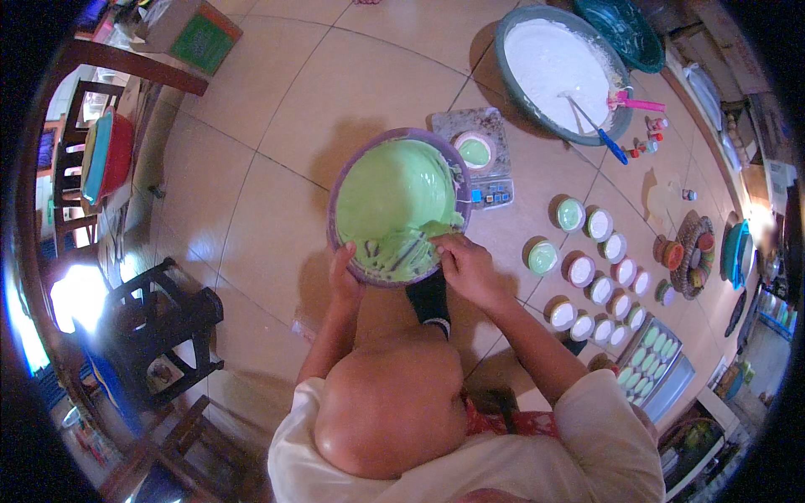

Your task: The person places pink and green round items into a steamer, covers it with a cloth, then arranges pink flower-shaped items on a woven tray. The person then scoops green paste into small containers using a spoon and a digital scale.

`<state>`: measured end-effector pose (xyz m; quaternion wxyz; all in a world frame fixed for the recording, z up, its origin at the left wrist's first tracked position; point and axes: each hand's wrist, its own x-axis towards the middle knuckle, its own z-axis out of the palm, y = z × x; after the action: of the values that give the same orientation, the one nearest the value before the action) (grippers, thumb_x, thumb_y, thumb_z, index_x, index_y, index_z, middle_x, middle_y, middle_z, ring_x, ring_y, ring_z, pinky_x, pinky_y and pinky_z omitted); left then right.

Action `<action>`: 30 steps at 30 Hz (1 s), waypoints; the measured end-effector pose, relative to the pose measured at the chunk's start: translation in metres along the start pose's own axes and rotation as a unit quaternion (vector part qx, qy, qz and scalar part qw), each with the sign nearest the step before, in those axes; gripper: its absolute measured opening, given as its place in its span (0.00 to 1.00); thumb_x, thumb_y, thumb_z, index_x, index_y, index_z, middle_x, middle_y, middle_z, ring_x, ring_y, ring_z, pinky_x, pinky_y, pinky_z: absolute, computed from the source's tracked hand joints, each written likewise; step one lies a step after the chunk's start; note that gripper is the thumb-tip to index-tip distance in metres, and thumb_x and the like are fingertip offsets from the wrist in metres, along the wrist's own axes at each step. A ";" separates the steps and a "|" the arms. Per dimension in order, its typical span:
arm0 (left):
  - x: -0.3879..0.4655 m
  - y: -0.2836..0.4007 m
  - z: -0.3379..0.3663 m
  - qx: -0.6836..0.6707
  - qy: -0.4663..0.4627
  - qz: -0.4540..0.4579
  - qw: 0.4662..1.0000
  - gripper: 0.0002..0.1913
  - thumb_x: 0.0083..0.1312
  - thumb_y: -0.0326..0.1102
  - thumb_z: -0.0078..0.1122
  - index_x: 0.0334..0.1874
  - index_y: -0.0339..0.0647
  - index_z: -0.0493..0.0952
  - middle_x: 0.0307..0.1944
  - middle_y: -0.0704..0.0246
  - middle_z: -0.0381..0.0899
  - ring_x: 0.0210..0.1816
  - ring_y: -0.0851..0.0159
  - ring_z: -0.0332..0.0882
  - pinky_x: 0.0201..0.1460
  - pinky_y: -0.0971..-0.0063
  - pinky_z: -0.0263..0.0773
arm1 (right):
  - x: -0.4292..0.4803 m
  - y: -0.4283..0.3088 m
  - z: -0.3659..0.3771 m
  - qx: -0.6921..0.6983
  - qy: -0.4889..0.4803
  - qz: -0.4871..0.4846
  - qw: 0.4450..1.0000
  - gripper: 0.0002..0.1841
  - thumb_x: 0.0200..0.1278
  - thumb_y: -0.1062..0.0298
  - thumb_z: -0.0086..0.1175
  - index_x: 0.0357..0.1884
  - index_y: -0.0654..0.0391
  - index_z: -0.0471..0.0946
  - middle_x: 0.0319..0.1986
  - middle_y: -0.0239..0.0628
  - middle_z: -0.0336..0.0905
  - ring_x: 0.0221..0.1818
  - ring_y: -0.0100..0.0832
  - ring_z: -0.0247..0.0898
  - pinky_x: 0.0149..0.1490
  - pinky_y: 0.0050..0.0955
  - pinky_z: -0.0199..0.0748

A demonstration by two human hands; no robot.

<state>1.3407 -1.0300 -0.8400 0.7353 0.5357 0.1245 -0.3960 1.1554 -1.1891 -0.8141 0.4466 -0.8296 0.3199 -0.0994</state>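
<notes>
A purple bowl [335, 188] of smooth light-green batter [393, 188] is in front of me, tilted towards me. My left hand [346, 275] grips its near-left rim, thumb over the edge. At the near-right rim, my right hand [466, 267] has its fingers closed on what looks like a batter-coated utensil [443, 229], mostly hidden. Scraped streaks between the hands show the purple bowl wall. Just beyond the bowl's right rim, a digital kitchen scale [497, 135] bears a small round cup [475, 151] with green batter.
A large grey-green tub [512, 82] of white batter holds a blue-handled utensil [610, 144] and a pink-handled tool [641, 104]. Several small cups [580, 269] with white or green contents stand on the tiled floor at right, near a tray [651, 361] of green portions. A dark stool [163, 333] stands left.
</notes>
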 end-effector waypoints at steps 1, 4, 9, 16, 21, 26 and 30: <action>0.000 0.001 0.002 -0.005 -0.037 0.027 0.999 0.34 0.62 0.49 0.60 0.66 0.33 0.69 0.59 0.55 0.78 0.58 0.50 0.78 0.63 0.54 0.74 | 0.000 0.000 0.001 0.000 -0.026 0.006 1.000 0.16 0.63 0.71 0.50 0.52 0.52 0.79 0.39 0.52 0.82 0.41 0.55 0.80 0.48 0.50 0.79; -0.003 0.006 0.008 0.006 -0.027 0.032 0.999 0.34 0.62 0.47 0.59 0.66 0.33 0.68 0.59 0.56 0.77 0.59 0.52 0.77 0.63 0.57 0.72 | 0.002 -0.002 0.002 0.023 -0.094 0.053 0.994 0.14 0.65 0.70 0.51 0.52 0.54 0.80 0.40 0.50 0.83 0.42 0.51 0.81 0.49 0.45 0.78; -0.017 0.016 0.008 0.045 0.023 -0.011 0.999 0.31 0.64 0.43 0.57 0.67 0.33 0.67 0.59 0.58 0.75 0.59 0.56 0.75 0.64 0.60 0.70 | -0.002 0.004 -0.005 0.159 -0.206 0.100 0.960 0.11 0.72 0.67 0.53 0.51 0.59 0.80 0.42 0.33 0.84 0.43 0.28 0.78 0.50 0.29 0.75; 0.003 0.005 -0.035 0.028 -0.005 0.074 0.997 0.28 0.68 0.45 0.55 0.64 0.31 0.68 0.59 0.58 0.75 0.59 0.56 0.75 0.63 0.59 0.71 | -0.010 0.045 -0.060 0.288 0.157 0.164 0.930 0.11 0.74 0.69 0.52 0.52 0.59 0.80 0.38 0.24 0.77 0.41 0.20 0.69 0.48 0.22 0.69; 0.009 0.005 -0.031 -0.079 0.023 0.042 0.996 0.29 0.68 0.46 0.56 0.64 0.30 0.68 0.59 0.58 0.76 0.59 0.55 0.76 0.62 0.58 0.71 | 0.023 0.072 -0.081 0.060 0.248 0.086 0.963 0.11 0.72 0.69 0.51 0.52 0.55 0.81 0.33 0.33 0.79 0.32 0.25 0.72 0.40 0.27 0.71; 0.001 0.007 -0.020 -0.073 0.015 0.038 0.996 0.29 0.68 0.46 0.57 0.63 0.30 0.69 0.58 0.57 0.76 0.58 0.54 0.77 0.62 0.58 0.72 | 0.056 0.072 -0.077 -0.065 0.280 0.042 0.957 0.12 0.70 0.71 0.52 0.52 0.54 0.81 0.36 0.41 0.80 0.32 0.36 0.76 0.39 0.32 0.74; 0.003 0.006 -0.026 -0.073 0.037 0.026 0.996 0.29 0.67 0.47 0.58 0.62 0.31 0.70 0.57 0.56 0.77 0.57 0.53 0.78 0.61 0.58 0.73 | 0.062 0.076 -0.070 -0.158 0.293 0.015 0.943 0.13 0.70 0.71 0.51 0.53 0.53 0.81 0.36 0.41 0.79 0.31 0.38 0.75 0.38 0.34 0.74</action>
<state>1.3537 -1.0076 -0.8478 0.7773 0.4977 0.1661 -0.3471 1.1381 -1.3053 -0.8418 0.1979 -0.8191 0.4602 -0.2796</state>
